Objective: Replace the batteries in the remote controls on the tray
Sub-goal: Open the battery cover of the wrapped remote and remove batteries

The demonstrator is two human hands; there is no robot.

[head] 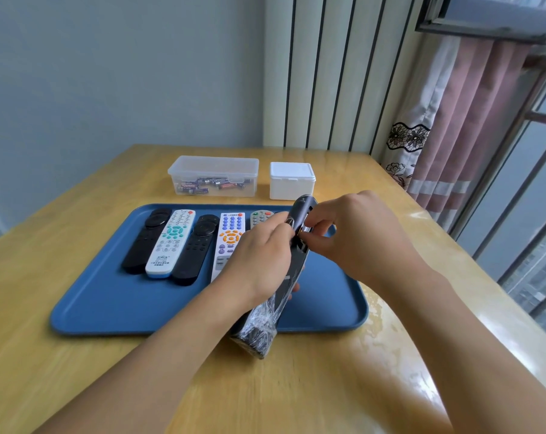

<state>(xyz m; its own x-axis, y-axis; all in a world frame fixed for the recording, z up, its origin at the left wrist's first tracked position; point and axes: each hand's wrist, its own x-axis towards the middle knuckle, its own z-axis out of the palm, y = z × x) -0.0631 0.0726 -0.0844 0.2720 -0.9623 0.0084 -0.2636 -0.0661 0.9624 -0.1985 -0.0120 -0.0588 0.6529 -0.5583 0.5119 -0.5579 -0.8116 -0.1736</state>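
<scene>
My left hand [259, 258] grips a long dark remote [296, 261] wrapped in clear film, held tilted above the right part of the blue tray [109, 308]. Its back faces up and the battery bay shows open. My right hand [353, 233] pinches something small at that bay; whether it is a battery I cannot tell. On the tray lie a black remote [146, 242], a white remote with teal buttons [171, 242], another black remote [196, 249], a white remote with orange buttons [229, 239] and a grey remote [260, 217], partly hidden by my left hand.
Behind the tray stand a clear lidded box of batteries [213, 177] and a shut white box [292, 180]. The wooden table [77, 371] ends at the right near a curtain [453, 126] and a window.
</scene>
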